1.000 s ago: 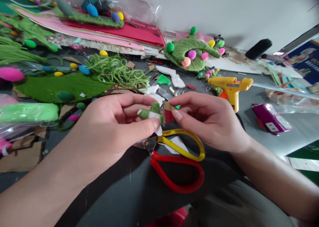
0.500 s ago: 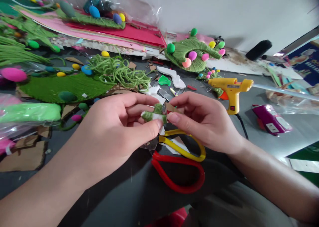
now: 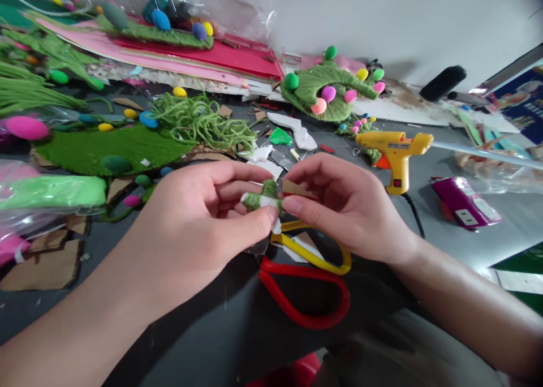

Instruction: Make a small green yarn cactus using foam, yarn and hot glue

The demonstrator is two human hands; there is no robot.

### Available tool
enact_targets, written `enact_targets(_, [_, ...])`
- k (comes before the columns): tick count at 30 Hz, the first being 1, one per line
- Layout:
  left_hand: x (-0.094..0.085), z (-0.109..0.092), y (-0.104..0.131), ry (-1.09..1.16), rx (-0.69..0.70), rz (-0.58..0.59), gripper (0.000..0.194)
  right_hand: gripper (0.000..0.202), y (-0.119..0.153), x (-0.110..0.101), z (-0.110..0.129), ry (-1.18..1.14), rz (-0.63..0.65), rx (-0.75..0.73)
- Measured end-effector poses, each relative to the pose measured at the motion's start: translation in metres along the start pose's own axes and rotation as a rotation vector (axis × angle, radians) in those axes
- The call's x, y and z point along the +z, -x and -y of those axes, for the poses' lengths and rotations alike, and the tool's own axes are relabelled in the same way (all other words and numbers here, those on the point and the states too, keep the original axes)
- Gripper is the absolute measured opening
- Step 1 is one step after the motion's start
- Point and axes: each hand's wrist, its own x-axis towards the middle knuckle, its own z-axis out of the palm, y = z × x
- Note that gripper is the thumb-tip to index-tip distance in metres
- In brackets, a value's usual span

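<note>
Small green yarn-wrapped piece with a white patch: up between my hands, over the dark grey tabletop, its green end showing past my thumb.
My left hand: closed in a pinch on the piece, thumb pressed along its white part, the other fingers curled behind, where I can't see their tips.
My right hand: thumb and forefinger closed on a brown cardboard scrap with a red face, just beside the yarn's edge; whether the two touch, I can't tell.
Yarn and cardboard: I judge this to be a close two-handed fitting or working of one edge against the other; which, I can't say.
Pinch: the next move, as I read it, calls for a steady left thumb and small, light turns of the right fingertips, since a hard push could crease the card or rub the wrap loose.
Scissors with one yellow and one red handle loop: lying just below my hands, in neither one.
Yellow glue gun with a black cord: on its side, right of my right hand, untouched.
Tangled green yarn: heaped beyond my left hand.
</note>
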Motion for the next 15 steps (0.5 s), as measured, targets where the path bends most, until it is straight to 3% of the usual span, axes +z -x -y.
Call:
enact_targets(4, [0.0021, -0.0018, 0.0013, 0.041, -0.028, -0.018, 0.036, 0.021, -0.0001, 0.0034, 0.0014, -0.015, -0.063, -0.027])
enact_targets(15, [0.0083, -0.0074, 0.0061, 0.044, -0.053, -0.05, 0.04, 0.021, 0.001, 0.0034, 0.0035, 0.011, -0.054, -0.004])
